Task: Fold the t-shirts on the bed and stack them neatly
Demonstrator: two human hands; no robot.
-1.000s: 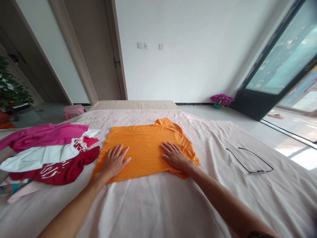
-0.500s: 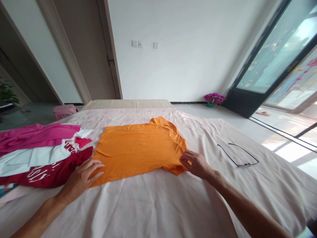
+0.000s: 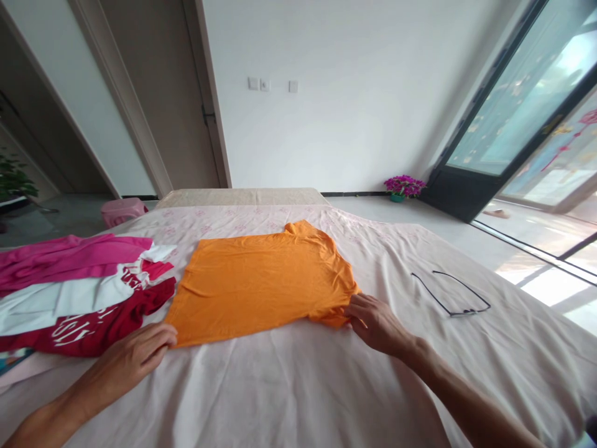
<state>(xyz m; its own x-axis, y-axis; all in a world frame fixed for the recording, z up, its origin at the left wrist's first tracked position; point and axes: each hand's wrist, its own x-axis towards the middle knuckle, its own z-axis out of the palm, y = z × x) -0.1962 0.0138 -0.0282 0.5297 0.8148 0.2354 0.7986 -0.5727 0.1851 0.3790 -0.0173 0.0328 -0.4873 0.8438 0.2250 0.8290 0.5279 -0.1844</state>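
An orange T-shirt point(image 3: 261, 280) lies spread sideways on the pale pink bedsheet point(image 3: 261, 386), its hem to the left and its collar and sleeves to the right. At the near left hem corner, my left hand point(image 3: 144, 351) is closed with the cloth pinched between thumb and fingers. My right hand point(image 3: 375, 320) pinches the near right part of the shirt around the sleeve and shoulder. The fabric between the hands lies mostly flat, with small creases near the right hand.
Left of the shirt is a pile of clothes point(image 3: 79, 292) in pink, white and dark red. Black-framed glasses point(image 3: 459, 311) rest on the sheet at the right. Beyond stand a pink stool point(image 3: 124, 213) and a pot of purple flowers point(image 3: 403, 185) by the wall.
My left hand has slid left and down to the hem corner, and its fingers have closed there. My right hand has shifted slightly right, drawing the shirt edge with it.
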